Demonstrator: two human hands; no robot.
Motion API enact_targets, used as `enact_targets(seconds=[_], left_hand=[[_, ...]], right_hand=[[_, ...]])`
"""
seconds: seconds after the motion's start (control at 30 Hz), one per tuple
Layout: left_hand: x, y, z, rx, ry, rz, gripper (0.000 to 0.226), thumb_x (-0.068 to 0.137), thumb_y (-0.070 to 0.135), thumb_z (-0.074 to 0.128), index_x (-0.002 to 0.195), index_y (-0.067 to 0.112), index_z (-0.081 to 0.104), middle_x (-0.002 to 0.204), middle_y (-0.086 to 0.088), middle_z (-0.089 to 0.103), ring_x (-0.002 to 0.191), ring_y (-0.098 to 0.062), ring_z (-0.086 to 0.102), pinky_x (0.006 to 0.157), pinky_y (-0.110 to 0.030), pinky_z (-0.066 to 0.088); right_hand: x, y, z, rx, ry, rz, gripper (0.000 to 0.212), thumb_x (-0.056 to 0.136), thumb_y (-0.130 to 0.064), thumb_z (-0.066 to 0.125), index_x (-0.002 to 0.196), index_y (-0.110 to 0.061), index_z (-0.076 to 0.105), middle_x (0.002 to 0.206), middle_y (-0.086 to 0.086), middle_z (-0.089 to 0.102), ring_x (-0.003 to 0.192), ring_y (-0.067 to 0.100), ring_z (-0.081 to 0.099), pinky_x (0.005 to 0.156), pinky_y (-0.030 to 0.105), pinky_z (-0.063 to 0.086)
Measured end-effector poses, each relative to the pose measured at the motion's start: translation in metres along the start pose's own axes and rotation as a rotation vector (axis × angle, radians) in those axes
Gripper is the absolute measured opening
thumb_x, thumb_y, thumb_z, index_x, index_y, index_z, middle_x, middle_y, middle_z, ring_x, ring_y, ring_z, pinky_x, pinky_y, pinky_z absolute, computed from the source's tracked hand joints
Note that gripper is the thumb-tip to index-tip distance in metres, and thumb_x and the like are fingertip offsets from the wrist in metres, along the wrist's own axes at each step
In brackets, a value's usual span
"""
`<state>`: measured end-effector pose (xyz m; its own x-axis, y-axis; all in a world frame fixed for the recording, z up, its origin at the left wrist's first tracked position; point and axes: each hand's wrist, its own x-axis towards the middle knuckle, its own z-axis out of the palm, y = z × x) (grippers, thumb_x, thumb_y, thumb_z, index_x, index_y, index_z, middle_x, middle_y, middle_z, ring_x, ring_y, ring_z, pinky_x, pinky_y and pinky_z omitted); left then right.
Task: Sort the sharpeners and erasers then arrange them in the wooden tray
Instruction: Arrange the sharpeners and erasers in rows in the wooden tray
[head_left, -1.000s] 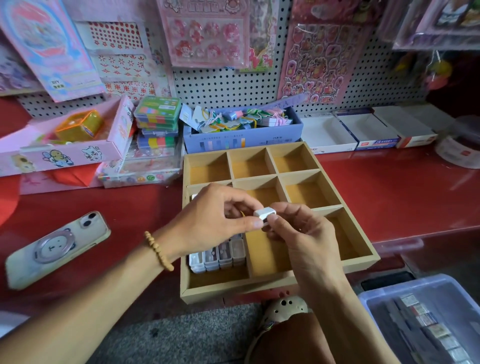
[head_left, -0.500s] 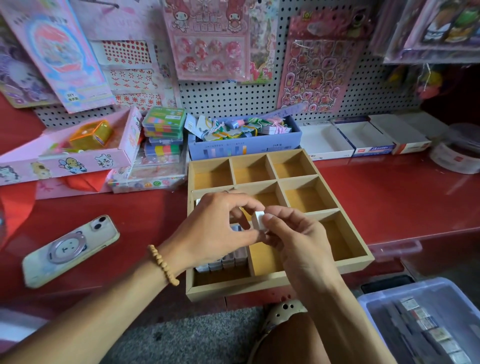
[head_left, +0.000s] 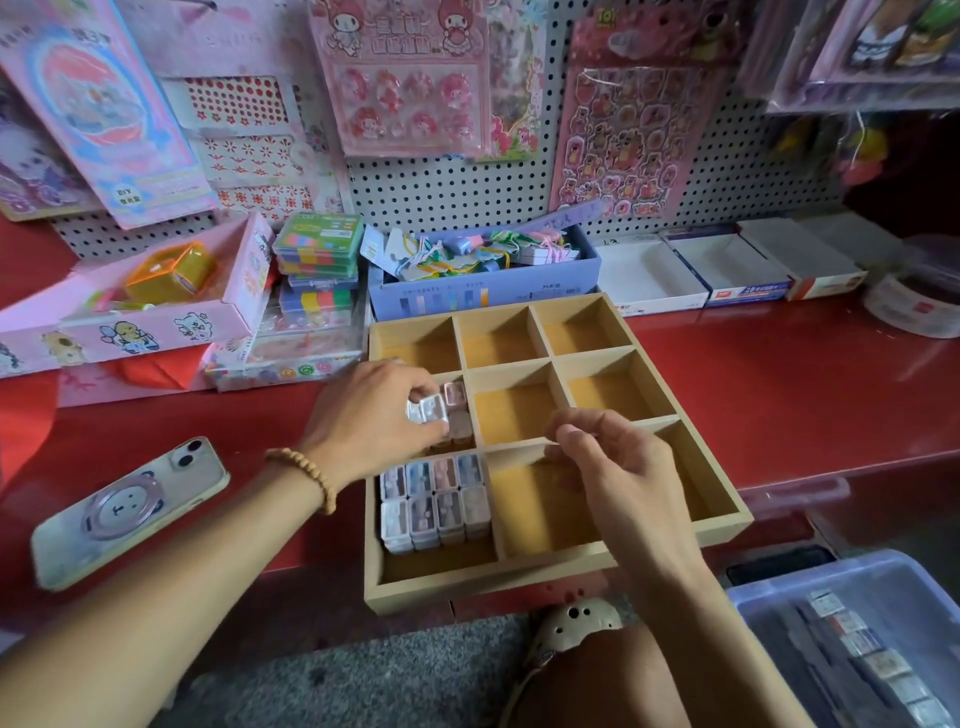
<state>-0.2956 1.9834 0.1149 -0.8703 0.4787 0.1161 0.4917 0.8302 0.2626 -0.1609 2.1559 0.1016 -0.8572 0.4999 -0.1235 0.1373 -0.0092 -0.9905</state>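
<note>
My left hand (head_left: 371, 415) pinches a small clear sharpener (head_left: 429, 408) over the wooden tray (head_left: 563, 567), above its middle-left compartment where a few more already lie. My right hand (head_left: 613, 467) hovers over the tray's front-right compartment with fingers loosely curled, thumb and forefinger close together; I cannot tell whether they hold anything. Eight packed sharpeners (head_left: 435, 499) fill the tray's front-left compartment on the red bench (head_left: 779, 395)

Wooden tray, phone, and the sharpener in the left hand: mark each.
wooden tray (head_left: 545, 584): head view, front wall.
phone (head_left: 124, 512): head view, back cover.
sharpener (head_left: 428, 409): head view, top face.
</note>
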Motion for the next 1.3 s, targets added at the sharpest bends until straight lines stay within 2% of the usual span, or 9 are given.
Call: enact_targets(seconds=[0.17, 0.3, 0.5, 0.6, 0.7, 0.87, 1.03, 1.13, 1.3], left_hand=[[0.020, -0.013, 0.013, 0.166, -0.056, -0.006, 0.038, 0.084, 0.044, 0.071, 0.118, 0.028, 0.067, 0.108, 0.006, 0.063, 0.102, -0.016, 0.059, 0.084, -0.029, 0.045], [0.023, -0.013, 0.023, 0.217, -0.041, 0.060, 0.045, 0.085, 0.050, 0.068, 0.123, 0.027, 0.065, 0.110, 0.006, 0.062, 0.100, -0.016, 0.061, 0.087, -0.034, 0.050], [0.018, -0.017, 0.025, 0.118, 0.011, 0.073, 0.038, 0.085, 0.047, 0.068, 0.115, 0.024, 0.071, 0.106, 0.005, 0.063, 0.096, -0.019, 0.063, 0.084, -0.036, 0.052], [0.019, -0.020, 0.025, 0.119, 0.001, 0.082, 0.026, 0.089, 0.039, 0.064, 0.111, 0.027, 0.072, 0.109, 0.005, 0.062, 0.096, -0.020, 0.063, 0.084, -0.034, 0.051], [0.022, -0.019, 0.027, 0.126, -0.005, 0.111, 0.021, 0.091, 0.034, 0.061, 0.105, 0.025, 0.074, 0.107, 0.006, 0.061, 0.093, -0.018, 0.062, 0.080, -0.036, 0.053], [0.023, -0.019, 0.023, 0.072, 0.005, 0.096, 0.026, 0.089, 0.036, 0.064, 0.112, 0.027, 0.072, 0.102, 0.007, 0.061, 0.092, -0.020, 0.063, 0.080, -0.036, 0.051], [0.011, -0.008, 0.003, -0.150, 0.060, 0.011, 0.025, 0.086, 0.036, 0.067, 0.108, 0.024, 0.074, 0.092, 0.012, 0.065, 0.084, -0.010, 0.065, 0.079, -0.034, 0.054], [-0.011, 0.012, -0.008, -0.353, 0.028, 0.010, 0.022, 0.084, 0.037, 0.069, 0.102, 0.026, 0.075, 0.089, 0.018, 0.066, 0.079, 0.004, 0.065, 0.076, -0.028, 0.054], [-0.056, 0.053, -0.017, -0.595, -0.080, 0.066, 0.026, 0.085, 0.035, 0.069, 0.110, 0.028, 0.073, 0.098, 0.018, 0.070, 0.090, 0.010, 0.063, 0.075, -0.012, 0.051]], right_hand=[[0.006, 0.007, -0.016, -0.173, 0.048, -0.137, 0.012, 0.094, -0.023, 0.060, 0.095, -0.026, 0.072, 0.078, -0.012, 0.071, 0.072, 0.002, 0.061, 0.071, 0.027, 0.045], [0.007, 0.007, -0.028, -0.233, 0.100, -0.168, 0.013, 0.093, -0.026, 0.060, 0.099, -0.028, 0.072, 0.088, -0.014, 0.073, 0.086, 0.000, 0.066, 0.077, 0.025, 0.050], [0.007, 0.014, -0.029, -0.270, 0.102, -0.161, 0.015, 0.092, -0.028, 0.061, 0.100, -0.030, 0.072, 0.088, -0.016, 0.072, 0.085, -0.001, 0.066, 0.071, 0.016, 0.048], [0.007, 0.016, -0.028, -0.256, 0.088, -0.164, 0.015, 0.092, -0.026, 0.060, 0.101, -0.030, 0.072, 0.086, -0.015, 0.072, 0.080, 0.001, 0.065, 0.068, 0.019, 0.047], [0.006, 0.017, -0.027, -0.245, 0.071, -0.174, 0.018, 0.092, -0.028, 0.058, 0.103, -0.031, 0.072, 0.089, -0.020, 0.071, 0.085, 0.000, 0.064, 0.070, 0.019, 0.045], [0.003, 0.014, -0.031, -0.260, 0.078, -0.191, 0.018, 0.093, -0.025, 0.059, 0.104, -0.029, 0.073, 0.091, -0.020, 0.071, 0.091, 0.000, 0.065, 0.077, 0.021, 0.048], [-0.003, 0.006, -0.041, -0.232, 0.087, -0.206, 0.017, 0.093, -0.023, 0.059, 0.103, -0.027, 0.073, 0.091, -0.013, 0.073, 0.088, -0.003, 0.065, 0.071, 0.009, 0.044], [-0.010, 0.002, -0.050, -0.235, 0.102, -0.211, 0.016, 0.095, -0.020, 0.061, 0.101, -0.027, 0.073, 0.092, -0.015, 0.074, 0.086, -0.003, 0.066, 0.071, 0.014, 0.045], [-0.032, -0.005, -0.073, -0.222, 0.139, -0.260, 0.017, 0.094, -0.014, 0.061, 0.094, -0.026, 0.073, 0.081, -0.021, 0.071, 0.074, -0.005, 0.063, 0.063, 0.008, 0.043]])
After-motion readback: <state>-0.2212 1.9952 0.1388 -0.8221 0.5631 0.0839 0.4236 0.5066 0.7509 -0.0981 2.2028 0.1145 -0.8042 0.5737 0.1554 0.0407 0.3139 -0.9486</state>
